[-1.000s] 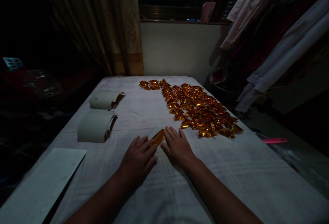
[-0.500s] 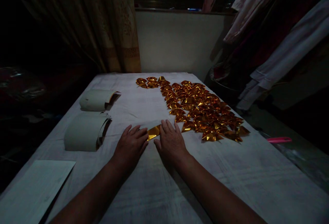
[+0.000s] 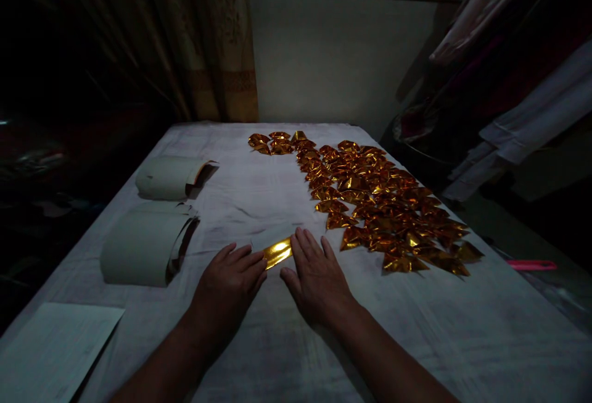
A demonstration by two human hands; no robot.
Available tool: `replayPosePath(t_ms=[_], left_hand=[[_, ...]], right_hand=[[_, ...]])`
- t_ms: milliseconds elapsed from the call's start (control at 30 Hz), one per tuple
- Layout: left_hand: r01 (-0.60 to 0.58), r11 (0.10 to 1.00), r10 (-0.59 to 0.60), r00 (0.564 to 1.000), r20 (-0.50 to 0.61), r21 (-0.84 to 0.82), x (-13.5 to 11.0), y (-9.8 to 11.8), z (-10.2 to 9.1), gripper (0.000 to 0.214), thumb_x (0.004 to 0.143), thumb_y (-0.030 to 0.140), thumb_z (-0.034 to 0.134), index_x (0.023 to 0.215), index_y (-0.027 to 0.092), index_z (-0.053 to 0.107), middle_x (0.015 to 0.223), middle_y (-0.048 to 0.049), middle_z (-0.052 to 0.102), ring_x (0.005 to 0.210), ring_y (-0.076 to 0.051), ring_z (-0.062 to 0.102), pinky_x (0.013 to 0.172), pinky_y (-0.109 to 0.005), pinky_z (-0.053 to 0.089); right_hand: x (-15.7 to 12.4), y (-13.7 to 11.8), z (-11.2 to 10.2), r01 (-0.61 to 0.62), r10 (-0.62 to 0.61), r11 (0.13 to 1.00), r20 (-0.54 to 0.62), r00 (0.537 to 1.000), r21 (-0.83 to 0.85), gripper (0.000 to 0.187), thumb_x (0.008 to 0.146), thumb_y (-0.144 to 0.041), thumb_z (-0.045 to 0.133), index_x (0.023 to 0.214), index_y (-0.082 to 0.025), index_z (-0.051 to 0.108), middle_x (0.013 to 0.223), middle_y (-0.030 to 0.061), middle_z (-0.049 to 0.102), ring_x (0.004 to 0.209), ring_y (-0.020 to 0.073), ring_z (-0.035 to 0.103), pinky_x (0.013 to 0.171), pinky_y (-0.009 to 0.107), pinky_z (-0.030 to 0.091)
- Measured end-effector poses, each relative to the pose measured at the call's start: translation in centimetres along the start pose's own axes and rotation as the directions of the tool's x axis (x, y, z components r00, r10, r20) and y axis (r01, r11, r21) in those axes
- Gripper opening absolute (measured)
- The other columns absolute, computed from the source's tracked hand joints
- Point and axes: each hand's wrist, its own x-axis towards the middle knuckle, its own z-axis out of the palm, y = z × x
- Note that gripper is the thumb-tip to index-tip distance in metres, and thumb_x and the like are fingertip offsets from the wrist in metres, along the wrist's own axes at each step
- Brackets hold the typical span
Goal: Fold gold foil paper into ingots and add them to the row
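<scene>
A small sheet of gold foil paper [image 3: 277, 250], white on its back, lies on the white cloth-covered table [image 3: 444, 335] just ahead of me. My left hand [image 3: 225, 289] rests flat with its fingers stretched out, the fingertips pressing on the sheet's left edge. My right hand [image 3: 317, 276] lies flat too, fingers extended along the sheet's right edge. A large spread of folded gold foil pieces [image 3: 379, 202] covers the table to the right and beyond my right hand.
Two curled stacks of white-backed paper [image 3: 143, 249] [image 3: 169, 176] sit at the left of the table. A flat white sheet [image 3: 50, 350] lies at the near left corner. A curtain [image 3: 203, 45] and hanging clothes [image 3: 518, 82] border the table; a pink object [image 3: 531, 264] lies off the right edge.
The view has tilted down and shifted slightly. Both hands stay flat on the foil sheet, sliding a little along it; the sheet looks pressed flatter.
</scene>
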Motion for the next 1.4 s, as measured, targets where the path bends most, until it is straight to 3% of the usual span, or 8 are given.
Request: replayPosePath(t_ms=[233,400,467,567,633,733,933,1400], left_hand=[[-0.016,1.000,0.016,1.000,0.008,-0.009,0.7,0.9,-0.6,0.022,0.099,0.018,0.046,0.096,0.020,0.068,0.098,-0.0073,0.076,0.086,-0.022,0.069,0.082,-0.041,0.053],[-0.007,1.000,0.006,0.999,0.040,0.018,0.9,0.8,-0.5,0.018,0.096,0.015,0.049,0.085,0.019,0.064,0.081,-0.0048,0.072,0.073,-0.021,0.064,0.073,-0.038,0.050],[-0.002,1.000,0.001,1.000,0.024,0.029,0.8,1.0,-0.3,0.020,0.096,0.014,0.049,0.080,0.019,0.062,0.076,-0.0045,0.069,0.071,-0.021,0.062,0.071,-0.037,0.049],[-0.010,0.999,0.011,1.000,-0.015,0.039,0.7,1.4,0.0,0.024,0.095,0.015,0.048,0.074,0.019,0.059,0.068,-0.0034,0.064,0.066,-0.021,0.060,0.068,-0.037,0.047],[-0.007,1.000,0.008,0.999,-0.032,0.026,0.6,1.6,0.0,0.026,0.096,0.016,0.048,0.072,0.019,0.059,0.066,-0.0030,0.063,0.065,-0.020,0.060,0.068,-0.036,0.047],[0.048,0.996,-0.047,0.999,0.013,-0.070,0.6,1.4,-0.3,0.022,0.096,0.022,0.050,0.078,0.019,0.062,0.072,-0.0033,0.067,0.070,-0.020,0.062,0.070,-0.036,0.047],[0.218,0.932,-0.202,0.976,0.084,-0.289,0.6,0.1,-0.4,0.016,0.095,0.033,0.058,0.090,0.024,0.071,0.093,-0.0034,0.073,0.088,-0.021,0.064,0.079,-0.037,0.048],[0.334,0.887,-0.323,0.942,0.090,-0.319,0.8,0.3,0.7,0.020,0.093,0.033,0.056,0.081,0.022,0.067,0.100,-0.0060,0.070,0.099,-0.024,0.061,0.089,-0.044,0.047]], right_hand=[[0.2,0.0,0.2,0.007,-0.007,1.000,-0.039,0.999,-0.005,0.064,0.101,-0.049,0.041,0.152,-0.010,0.039,0.161,0.0160,0.028,0.151,0.0298,0.023,0.122,0.055,0.018],[0.0,-0.2,-0.1,0.056,-0.059,0.998,-0.174,0.983,-0.019,0.060,0.097,-0.042,0.053,0.147,-0.010,0.047,0.159,0.0188,0.034,0.149,0.0333,0.027,0.120,0.056,0.017],[0.0,-0.5,-0.5,0.117,-0.117,0.993,-0.241,0.963,-0.014,0.050,0.095,-0.036,0.060,0.140,-0.016,0.055,0.155,0.0171,0.043,0.144,0.0328,0.034,0.117,0.053,0.023],[0.0,-1.1,-0.9,0.178,-0.167,0.984,-0.254,0.953,0.019,0.023,0.094,-0.029,0.064,0.115,-0.026,0.071,0.129,0.0104,0.065,0.121,0.0264,0.055,0.100,0.041,0.041],[0.1,-1.4,-0.9,0.183,-0.170,0.982,-0.217,0.961,0.042,0.013,0.094,-0.027,0.063,0.101,-0.026,0.075,0.108,0.0060,0.072,0.103,0.0219,0.061,0.086,0.034,0.045],[0.3,-1.4,-0.7,0.186,-0.167,0.979,-0.201,0.965,0.080,0.013,0.094,-0.024,0.063,0.094,-0.025,0.076,0.096,0.0035,0.073,0.092,0.0186,0.062,0.080,0.029,0.045],[0.1,-1.3,-1.2,0.168,-0.137,0.976,-0.210,0.968,0.138,0.013,0.092,-0.020,0.064,0.093,-0.023,0.077,0.095,0.0036,0.072,0.091,0.0174,0.062,0.082,0.027,0.045],[0.6,-2.6,-1.3,0.006,0.019,0.986,-0.152,0.988,0.165,0.015,0.097,-0.030,0.060,0.091,-0.025,0.073,0.092,0.0003,0.073,0.090,0.0172,0.065,0.076,0.029,0.040]])
